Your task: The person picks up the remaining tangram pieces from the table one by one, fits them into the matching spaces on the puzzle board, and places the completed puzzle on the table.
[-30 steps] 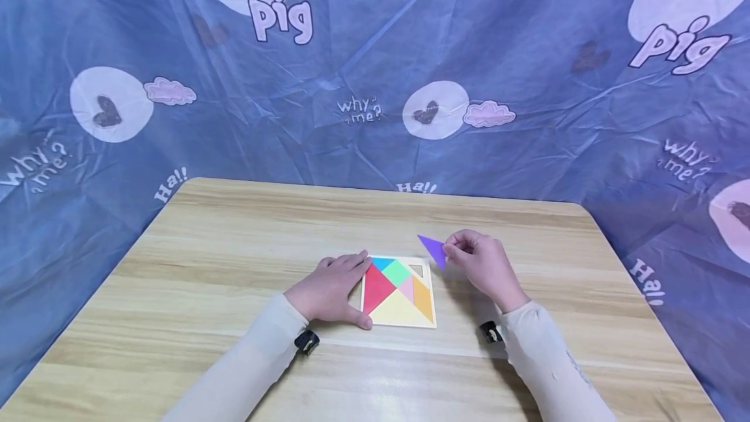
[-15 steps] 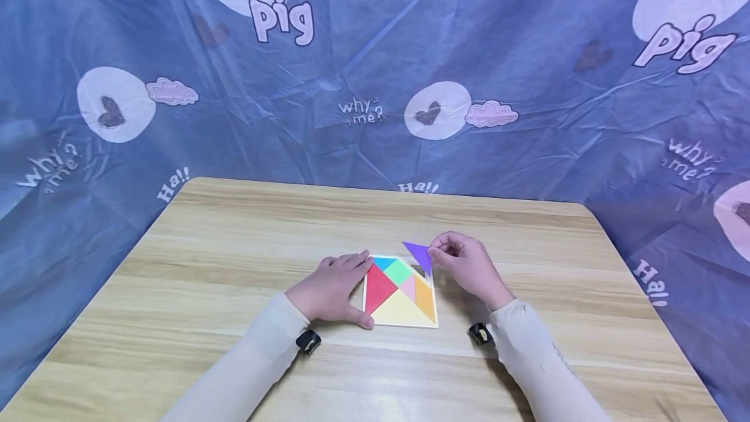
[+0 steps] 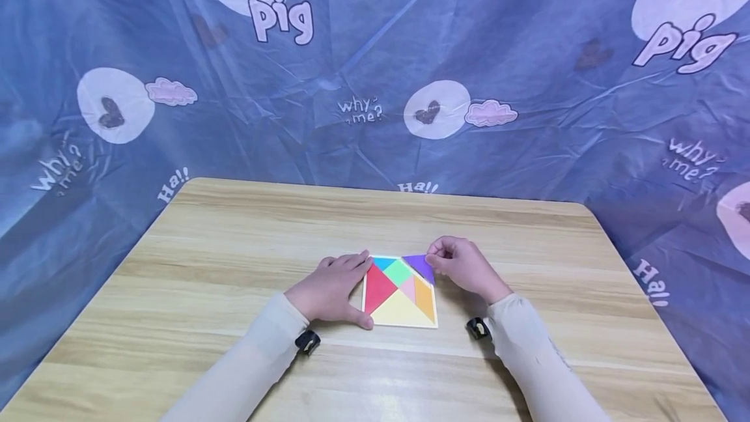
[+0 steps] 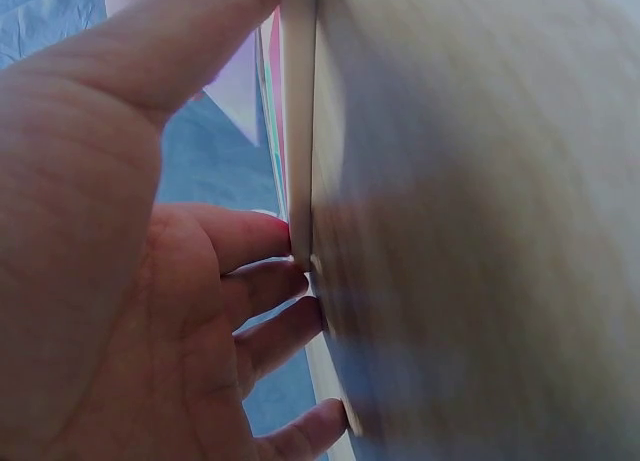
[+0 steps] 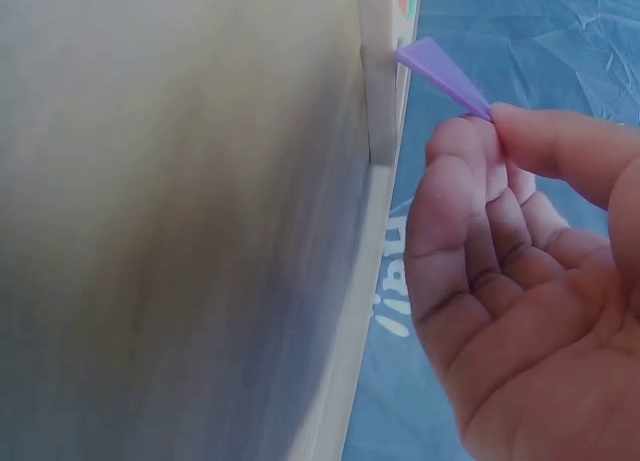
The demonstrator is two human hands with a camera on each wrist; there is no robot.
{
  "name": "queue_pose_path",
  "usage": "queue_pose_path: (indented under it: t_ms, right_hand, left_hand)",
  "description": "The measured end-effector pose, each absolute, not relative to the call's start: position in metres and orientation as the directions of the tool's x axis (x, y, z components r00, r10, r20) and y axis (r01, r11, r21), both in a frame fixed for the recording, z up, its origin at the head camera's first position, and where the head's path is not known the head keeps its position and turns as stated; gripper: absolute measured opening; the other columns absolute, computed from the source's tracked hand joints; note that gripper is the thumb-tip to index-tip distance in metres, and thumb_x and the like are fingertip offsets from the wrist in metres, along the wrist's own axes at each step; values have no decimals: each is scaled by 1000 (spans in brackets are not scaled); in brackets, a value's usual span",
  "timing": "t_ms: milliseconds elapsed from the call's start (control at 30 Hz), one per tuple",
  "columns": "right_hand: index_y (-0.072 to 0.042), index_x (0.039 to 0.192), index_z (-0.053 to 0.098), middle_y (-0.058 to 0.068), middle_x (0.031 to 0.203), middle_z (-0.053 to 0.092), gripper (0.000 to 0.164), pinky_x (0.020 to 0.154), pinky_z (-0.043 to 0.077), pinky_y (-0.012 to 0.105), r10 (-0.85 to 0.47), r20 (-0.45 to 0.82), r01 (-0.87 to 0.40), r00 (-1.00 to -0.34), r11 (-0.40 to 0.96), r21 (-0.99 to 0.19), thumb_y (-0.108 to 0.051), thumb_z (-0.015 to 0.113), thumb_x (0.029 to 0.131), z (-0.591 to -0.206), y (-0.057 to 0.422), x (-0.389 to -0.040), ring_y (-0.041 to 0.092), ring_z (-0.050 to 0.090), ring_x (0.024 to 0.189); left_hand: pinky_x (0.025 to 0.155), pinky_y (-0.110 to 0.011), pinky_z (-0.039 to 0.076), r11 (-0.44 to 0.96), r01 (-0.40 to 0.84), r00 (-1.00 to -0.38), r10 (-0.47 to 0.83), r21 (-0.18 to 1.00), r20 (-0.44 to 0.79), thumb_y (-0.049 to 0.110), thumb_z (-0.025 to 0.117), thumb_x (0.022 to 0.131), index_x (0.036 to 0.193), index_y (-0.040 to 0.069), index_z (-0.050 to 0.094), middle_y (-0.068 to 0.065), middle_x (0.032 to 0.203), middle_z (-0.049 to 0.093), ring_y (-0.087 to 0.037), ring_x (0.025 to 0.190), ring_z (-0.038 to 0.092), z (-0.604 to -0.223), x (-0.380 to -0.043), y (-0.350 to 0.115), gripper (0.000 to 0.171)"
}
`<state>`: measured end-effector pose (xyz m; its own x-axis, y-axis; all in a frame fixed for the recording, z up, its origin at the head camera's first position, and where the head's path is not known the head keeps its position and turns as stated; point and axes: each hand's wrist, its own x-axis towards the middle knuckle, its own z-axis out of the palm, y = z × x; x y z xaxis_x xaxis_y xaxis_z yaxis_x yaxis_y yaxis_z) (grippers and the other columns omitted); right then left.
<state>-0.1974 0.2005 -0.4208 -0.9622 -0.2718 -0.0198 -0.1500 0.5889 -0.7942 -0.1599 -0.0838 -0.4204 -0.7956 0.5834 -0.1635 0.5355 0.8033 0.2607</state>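
Observation:
A square tangram tray [image 3: 405,326] with a pale rim lies flat on the table. In it sit a red triangle [image 3: 377,290], a cream triangle [image 3: 401,312], an orange parallelogram [image 3: 424,299], a green square [image 3: 398,272], and blue [image 3: 384,262] and pink [image 3: 407,288] triangles. My left hand [image 3: 331,288] rests along the tray's left side, thumb at the near corner and fingertips at the far one. Between thumb and fingertips, my right hand [image 3: 465,267] pinches a purple triangle [image 3: 419,266] over the tray's far right corner. The right wrist view has this purple piece [image 5: 445,73] tilted, one tip close to the tray edge.
The wood-grain table [image 3: 246,226] reaches back to a blue printed cloth [image 3: 351,51] hanging behind it. A black wrist strap [image 3: 307,342] shows at the left sleeve, another black strap [image 3: 478,327] at the right.
My right hand has moved left and brought the purple triangle from beside the tray down over its far right corner, covering the hollow there. The left hand has stayed in place.

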Motion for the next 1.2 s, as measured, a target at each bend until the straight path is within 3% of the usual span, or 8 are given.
queue_pose_path:
  t_ms: [267,467,600,1200]
  right_hand:
    - [-8,88,63,6,75,61,5,63,53,36,-278,-84,-94,-957,571,-815,-12,66,88,-422,191,-199,21,61,66]
    - [-8,87,62,5,75,59,6,57,50,30,-257,-114,-71,-960,612,-788,-12,66,87,-421,189,-202,17,56,63]
    - [-9,86,62,3,76,57,6,56,44,26,-269,-89,-120,-959,671,-732,-13,66,85,-420,187,-204,15,50,65]
    - [-12,86,55,1,77,53,22,62,39,29,-311,-145,-169,-939,787,-593,-23,73,83,-422,187,-207,17,47,69]
  left_hand:
    - [109,-48,24,799,544,-793,589,255,-155,79,62,65,151,10,23,-4,158,19,-23,142,21,-421,-159,-84,117]
    - [109,-48,24,795,544,-792,592,269,-150,78,63,65,151,10,24,-4,158,19,-24,142,22,-421,-158,-84,117]
    - [109,-48,24,796,543,-793,591,267,-149,79,62,64,151,10,24,-4,158,19,-23,142,22,-422,-158,-85,117]
    - [110,-47,24,801,540,-796,586,260,-153,79,61,65,151,11,23,-3,158,18,-23,143,21,-423,-158,-86,116]
